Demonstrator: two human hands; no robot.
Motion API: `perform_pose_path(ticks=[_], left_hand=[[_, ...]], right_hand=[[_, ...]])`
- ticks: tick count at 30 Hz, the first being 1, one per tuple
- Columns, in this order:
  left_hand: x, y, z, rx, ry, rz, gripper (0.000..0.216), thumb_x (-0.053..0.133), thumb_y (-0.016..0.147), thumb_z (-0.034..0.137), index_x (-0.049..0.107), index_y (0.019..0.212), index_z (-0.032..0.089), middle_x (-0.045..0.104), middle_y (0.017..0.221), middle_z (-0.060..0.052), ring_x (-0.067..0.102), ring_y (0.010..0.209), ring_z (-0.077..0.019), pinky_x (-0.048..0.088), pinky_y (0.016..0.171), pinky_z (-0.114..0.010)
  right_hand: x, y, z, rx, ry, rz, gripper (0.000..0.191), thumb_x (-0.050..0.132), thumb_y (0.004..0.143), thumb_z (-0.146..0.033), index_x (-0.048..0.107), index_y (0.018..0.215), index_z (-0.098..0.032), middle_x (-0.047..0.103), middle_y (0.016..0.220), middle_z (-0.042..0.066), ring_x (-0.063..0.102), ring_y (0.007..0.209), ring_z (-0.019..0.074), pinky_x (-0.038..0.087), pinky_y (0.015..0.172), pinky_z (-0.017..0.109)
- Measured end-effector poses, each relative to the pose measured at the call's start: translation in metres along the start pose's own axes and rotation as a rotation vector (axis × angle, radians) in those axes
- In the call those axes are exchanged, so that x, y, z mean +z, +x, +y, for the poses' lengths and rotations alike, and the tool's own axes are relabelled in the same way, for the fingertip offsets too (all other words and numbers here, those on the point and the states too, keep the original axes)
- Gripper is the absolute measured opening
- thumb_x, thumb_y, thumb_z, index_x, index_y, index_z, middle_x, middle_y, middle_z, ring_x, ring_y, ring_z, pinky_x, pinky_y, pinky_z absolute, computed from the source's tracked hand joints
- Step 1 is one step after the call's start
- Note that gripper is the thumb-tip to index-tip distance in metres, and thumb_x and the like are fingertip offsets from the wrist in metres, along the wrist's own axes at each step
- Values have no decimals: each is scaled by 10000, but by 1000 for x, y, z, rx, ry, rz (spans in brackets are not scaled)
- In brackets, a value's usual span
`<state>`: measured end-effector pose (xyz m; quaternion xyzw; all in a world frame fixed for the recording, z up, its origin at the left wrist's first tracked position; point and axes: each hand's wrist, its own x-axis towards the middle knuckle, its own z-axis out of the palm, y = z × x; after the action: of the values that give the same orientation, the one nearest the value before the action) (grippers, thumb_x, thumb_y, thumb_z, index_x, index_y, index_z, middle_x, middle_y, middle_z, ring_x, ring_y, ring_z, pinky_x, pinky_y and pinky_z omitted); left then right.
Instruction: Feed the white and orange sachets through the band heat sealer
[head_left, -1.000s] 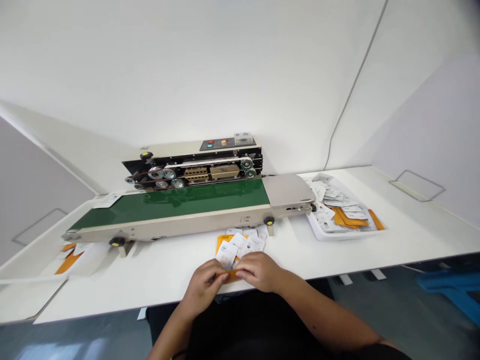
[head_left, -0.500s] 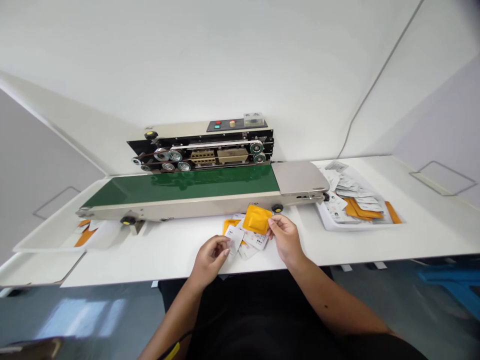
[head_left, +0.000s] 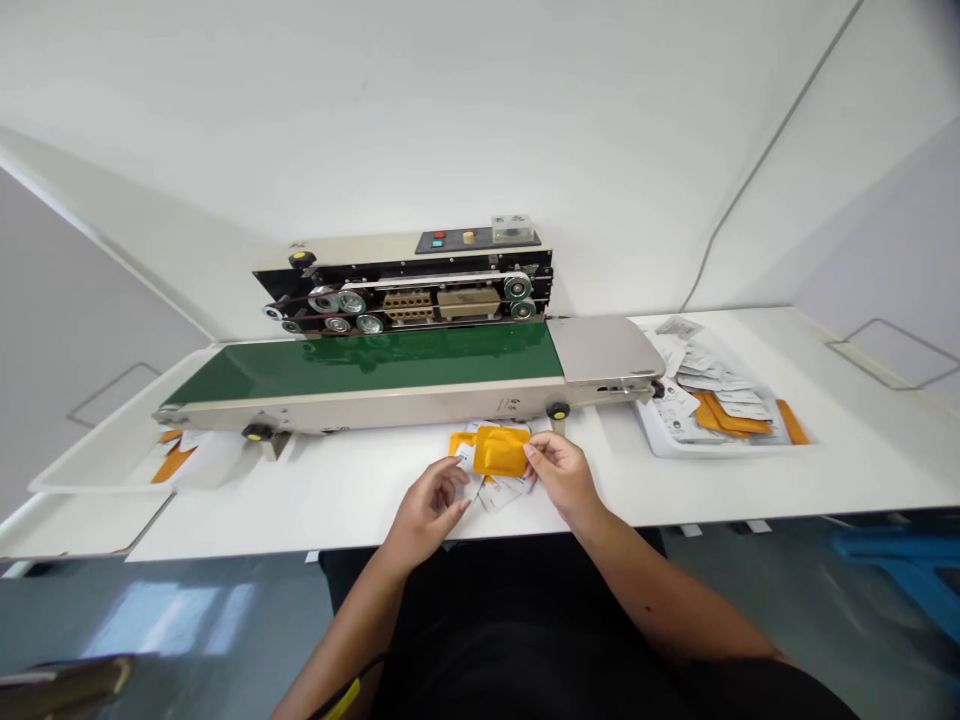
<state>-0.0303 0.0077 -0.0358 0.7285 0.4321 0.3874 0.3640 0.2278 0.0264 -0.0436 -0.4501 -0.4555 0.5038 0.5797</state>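
Just in front of the long, green-belted metal machine, the right hand pinches a square orange packet in its grip; the left hand, fingers loosely parted, is beside it. Work looks unfinished: flat white packets lie underneath, and the machine's right-end white plastic bin is heaped.

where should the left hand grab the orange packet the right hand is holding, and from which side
Probably by its free left edge, in a thumb-and-finger pinch, coming from the left. The orange packet bulges in the middle but looks flatter toward its edges, and the right hand pinches its right edge.
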Motion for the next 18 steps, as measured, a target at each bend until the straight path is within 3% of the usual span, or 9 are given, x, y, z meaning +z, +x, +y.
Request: perform_pose_path(ticks=[5, 12, 15, 18], left_hand=[[-3, -3, 2, 100, 159, -99, 572, 673, 938, 321, 512, 1476, 216, 690, 989, -75, 641, 817, -205, 555, 755, -329], [-6, -1, 8, 126, 210, -141, 539, 649, 961, 313, 545, 1487, 262, 706, 1267, -118, 702, 938, -215, 596, 838, -343], [-5, -1, 8, 138, 207, -139, 486, 641, 967, 322, 593, 1446, 260, 702, 1325, -122, 721, 975, -224, 598, 911, -385], [-6, -1, 7, 187, 213, -160, 413, 640, 976, 320, 645, 1384, 252, 720, 1315, -122, 714, 1091, -252, 570, 996, -423]], right_hand=[[1, -1, 3, 24, -4, -45, 283, 715, 898, -474, 676, 887, -194, 645, 604, -20, 605, 516, 139, 514, 511, 261], [2, -2, -2, 65, 12, -144, 277, 729, 882, -472, 670, 896, -201, 651, 654, -21, 627, 552, 145, 533, 540, 267], [3, -4, -5, 49, 0, -189, 295, 723, 882, -474, 700, 1008, -208, 681, 749, -5, 633, 603, 145, 526, 560, 263], [5, -6, -7, 24, -104, -273, 274, 704, 899, -468, 718, 947, -199, 687, 773, 7, 627, 654, 145, 508, 600, 260]])
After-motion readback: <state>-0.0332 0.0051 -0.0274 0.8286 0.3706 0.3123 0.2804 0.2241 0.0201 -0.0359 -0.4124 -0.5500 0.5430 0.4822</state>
